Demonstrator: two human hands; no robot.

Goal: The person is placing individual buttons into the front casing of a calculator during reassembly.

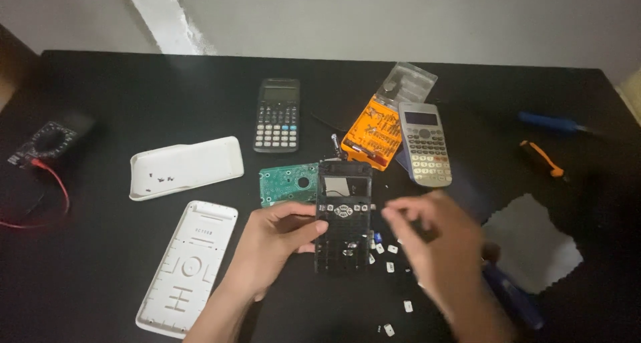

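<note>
My left hand (270,246) grips the left edge of a black calculator front shell (344,216) that lies face down on the black table (133,96), with a few keys set in it. My right hand (437,243) hovers blurred just right of the shell, fingers pinched together; whether it holds a small key I cannot tell. Several loose white and black keys (390,266) lie scattered beside the shell. A green circuit board (287,185) lies just left of the shell's top.
Two white calculator covers (185,166) (188,266) lie at left. A black calculator (277,116), a grey calculator (425,144) and an orange screwdriver-bit case (372,132) sit behind. A multimeter (47,139) with a red lead, a grey cloth (534,243) and screwdrivers (542,157) flank them.
</note>
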